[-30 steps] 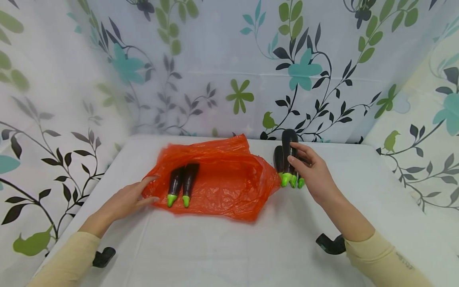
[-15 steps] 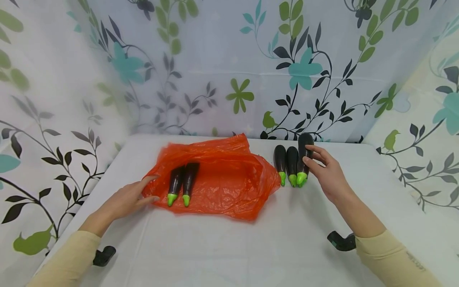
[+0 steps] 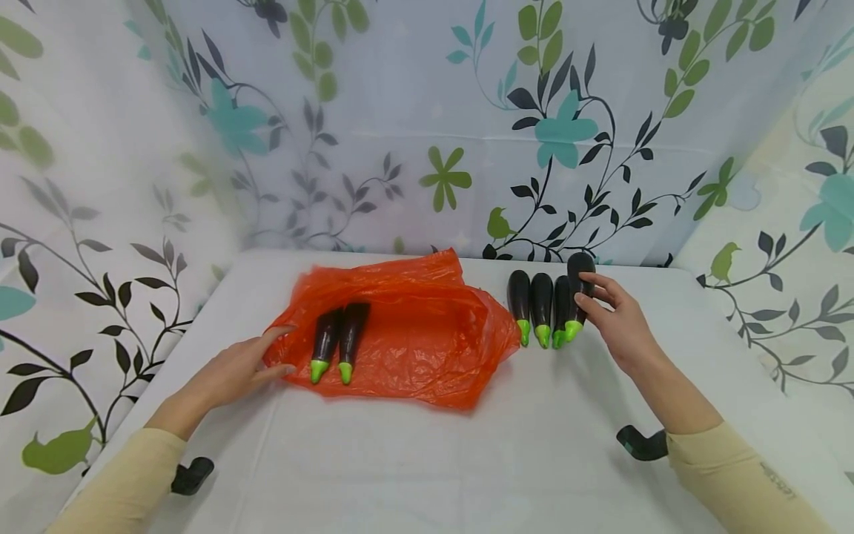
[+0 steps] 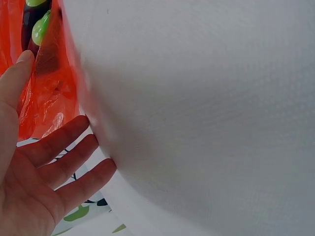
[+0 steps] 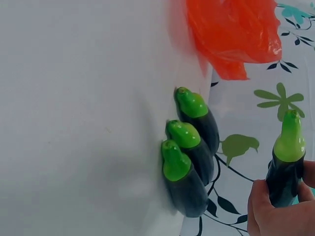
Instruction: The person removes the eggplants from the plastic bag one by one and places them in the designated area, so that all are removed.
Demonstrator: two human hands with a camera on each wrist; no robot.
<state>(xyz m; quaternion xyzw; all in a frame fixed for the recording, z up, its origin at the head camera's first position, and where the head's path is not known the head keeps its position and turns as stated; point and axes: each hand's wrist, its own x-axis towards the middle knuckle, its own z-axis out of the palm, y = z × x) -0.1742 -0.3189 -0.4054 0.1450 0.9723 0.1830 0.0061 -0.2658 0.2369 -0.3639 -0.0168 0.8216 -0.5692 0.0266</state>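
Observation:
An orange plastic bag [image 3: 420, 356] lies on the table with its mouth towards me. Two dark eggplants [image 3: 327, 337] with bright green stems rest inside at its left. My left hand [image 3: 243, 371] is at the bag's left edge, thumb and forefinger touching the film; its other fingers stretch out straight and spread in the left wrist view. My right hand [image 3: 617, 315] pinches another eggplant [image 5: 287, 155] between thumb and fingers, stem towards me. To its left, three eggplants [image 3: 542, 300] lie side by side in a row by the bag's right end.
A white cloth covers the table [image 3: 373, 467], whose far edge meets a leaf-patterned curtain [image 3: 400, 148]. More patterned curtain hangs at both sides. A black wrist mount [image 3: 193, 475] shows by the left sleeve, and a similar one [image 3: 640, 443] by the right.
My right hand has moved right with its eggplant, from over the row to the row's right end, uncovering the eggplants beneath. The left hand and the bag have stayed in place.

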